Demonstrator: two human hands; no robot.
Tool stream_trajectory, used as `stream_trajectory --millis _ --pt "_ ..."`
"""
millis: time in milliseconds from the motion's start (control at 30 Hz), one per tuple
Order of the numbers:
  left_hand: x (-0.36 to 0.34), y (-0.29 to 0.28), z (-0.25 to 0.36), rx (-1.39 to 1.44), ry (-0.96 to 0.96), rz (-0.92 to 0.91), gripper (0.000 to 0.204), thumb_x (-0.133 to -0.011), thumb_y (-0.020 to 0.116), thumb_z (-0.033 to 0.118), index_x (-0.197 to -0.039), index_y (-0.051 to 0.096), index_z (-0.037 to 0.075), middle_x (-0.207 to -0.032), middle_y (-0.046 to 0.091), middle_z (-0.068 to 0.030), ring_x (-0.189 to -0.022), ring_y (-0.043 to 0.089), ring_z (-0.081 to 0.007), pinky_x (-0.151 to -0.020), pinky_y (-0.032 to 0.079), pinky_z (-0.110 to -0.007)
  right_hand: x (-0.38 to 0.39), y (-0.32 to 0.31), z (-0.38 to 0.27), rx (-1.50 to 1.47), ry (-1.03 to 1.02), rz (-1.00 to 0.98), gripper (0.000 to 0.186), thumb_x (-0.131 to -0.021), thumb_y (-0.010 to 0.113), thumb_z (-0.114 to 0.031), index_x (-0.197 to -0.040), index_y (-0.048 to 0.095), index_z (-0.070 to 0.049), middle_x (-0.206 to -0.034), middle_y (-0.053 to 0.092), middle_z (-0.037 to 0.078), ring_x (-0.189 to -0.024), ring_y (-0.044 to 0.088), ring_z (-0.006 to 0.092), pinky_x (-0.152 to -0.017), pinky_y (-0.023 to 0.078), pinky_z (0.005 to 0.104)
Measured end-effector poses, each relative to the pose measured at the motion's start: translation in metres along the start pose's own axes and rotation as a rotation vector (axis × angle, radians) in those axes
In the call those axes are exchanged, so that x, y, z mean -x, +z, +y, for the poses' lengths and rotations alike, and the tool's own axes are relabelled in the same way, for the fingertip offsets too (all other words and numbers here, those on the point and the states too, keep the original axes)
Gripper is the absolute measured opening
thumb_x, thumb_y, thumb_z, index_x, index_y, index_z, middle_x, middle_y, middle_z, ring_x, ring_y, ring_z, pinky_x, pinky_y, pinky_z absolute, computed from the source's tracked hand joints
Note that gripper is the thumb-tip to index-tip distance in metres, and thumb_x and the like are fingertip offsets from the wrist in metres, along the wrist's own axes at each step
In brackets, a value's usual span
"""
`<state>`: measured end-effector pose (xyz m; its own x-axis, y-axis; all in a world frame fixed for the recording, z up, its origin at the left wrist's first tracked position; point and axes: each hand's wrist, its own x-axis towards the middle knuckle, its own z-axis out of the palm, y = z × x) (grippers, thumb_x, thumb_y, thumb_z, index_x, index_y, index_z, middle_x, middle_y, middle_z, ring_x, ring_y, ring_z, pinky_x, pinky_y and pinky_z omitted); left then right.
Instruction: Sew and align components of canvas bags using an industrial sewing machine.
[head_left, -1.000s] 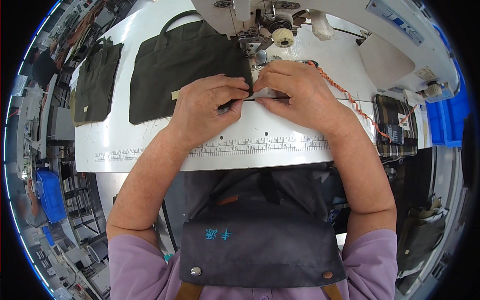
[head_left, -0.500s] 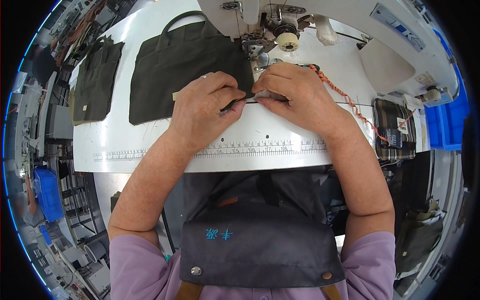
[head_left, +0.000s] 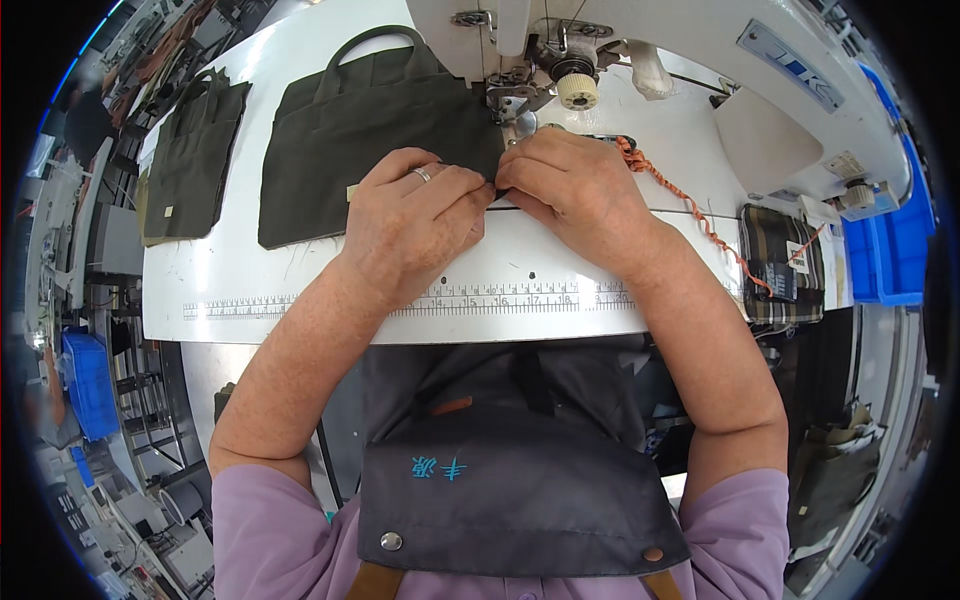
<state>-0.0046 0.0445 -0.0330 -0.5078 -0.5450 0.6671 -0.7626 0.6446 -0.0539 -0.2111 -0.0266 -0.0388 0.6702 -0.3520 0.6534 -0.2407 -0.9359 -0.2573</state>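
The left hand [head_left: 412,222] and right hand [head_left: 575,195] pinch the near right corner of the dark bag [head_left: 375,125] on the table [head_left: 230,270]. It looks light, soft and floppy, best held by its edges.

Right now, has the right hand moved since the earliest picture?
Yes, the right hand has shifted slightly left, judged against the ruler scale on the white table.

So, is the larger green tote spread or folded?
Mostly spread: the tote lies flat, broad face showing; left hand and right hand hide one corner.
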Motion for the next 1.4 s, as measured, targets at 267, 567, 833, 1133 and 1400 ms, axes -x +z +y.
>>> stream_trajectory --millis 267,567,833,1133,1400 --pt "0.003 0.003 -0.013 0.193 -0.131 -0.126 0.023 -0.079 0.067 0.001 -0.101 0.073 0.005 -0.113 0.074 -0.0074 -0.111 0.069 -0.0249 -0.105 0.051 -0.044 0.001 0.0 0.003 -0.052 0.068 0.025 0.021 -0.07 0.08 -0.001 -0.086 0.067 -0.005 -0.087 0.07 0.005 -0.081 0.069 0.0244 -0.066 0.056 0.0356" --pt "0.01 -0.009 -0.025 0.332 -0.032 -0.328 0.037 -0.082 0.062 -0.005 -0.115 0.075 0.007 -0.126 0.071 -0.0094 -0.117 0.068 -0.0275 -0.107 0.051 -0.044 0.005 -0.009 -0.001 -0.047 0.059 -0.095 0.012 -0.073 0.079 -0.004 -0.083 0.072 -0.006 -0.085 0.07 0.004 -0.078 0.066 0.0236 -0.066 0.054 0.0355" --pt "0.012 -0.005 -0.027 0.364 -0.083 -0.312 0.043 -0.081 0.061 -0.007 -0.118 0.075 0.011 -0.127 0.071 -0.0072 -0.117 0.067 -0.0272 -0.106 0.053 -0.043 0.008 -0.017 -0.006 -0.074 0.132 -0.12 0.017 -0.075 0.077 -0.004 -0.093 0.076 -0.007 -0.09 0.067 0.004 -0.078 0.064 0.0226 -0.066 0.053 0.0353" --pt "0.0 0.012 -0.052 0.379 -0.138 -0.307 0.047 -0.081 0.058 -0.01 -0.12 0.074 0.011 -0.128 0.069 -0.0069 -0.118 0.066 -0.0283 -0.107 0.052 -0.04 0.003 -0.01 -0.007 0.191 0.239 -0.174 0.026 -0.084 0.076 -0.017 -0.108 0.074 -0.007 -0.084 0.058 0.006 -0.077 0.063 0.0237 -0.064 0.051 0.0393" --pt "-0.012 0.028 -0.074 0.298 -0.165 -0.292 0.048 -0.081 0.054 -0.011 -0.118 0.076 0.011 -0.126 0.07 -0.0061 -0.116 0.066 -0.0272 -0.1 0.055 -0.037 -0.002 -0.011 -0.011 0.274 0.29 -0.223 0.033 -0.088 0.073 -0.023 -0.116 0.07 -0.007 -0.088 0.058 0.007 -0.083 0.063 0.0257 -0.069 0.051 0.0406"
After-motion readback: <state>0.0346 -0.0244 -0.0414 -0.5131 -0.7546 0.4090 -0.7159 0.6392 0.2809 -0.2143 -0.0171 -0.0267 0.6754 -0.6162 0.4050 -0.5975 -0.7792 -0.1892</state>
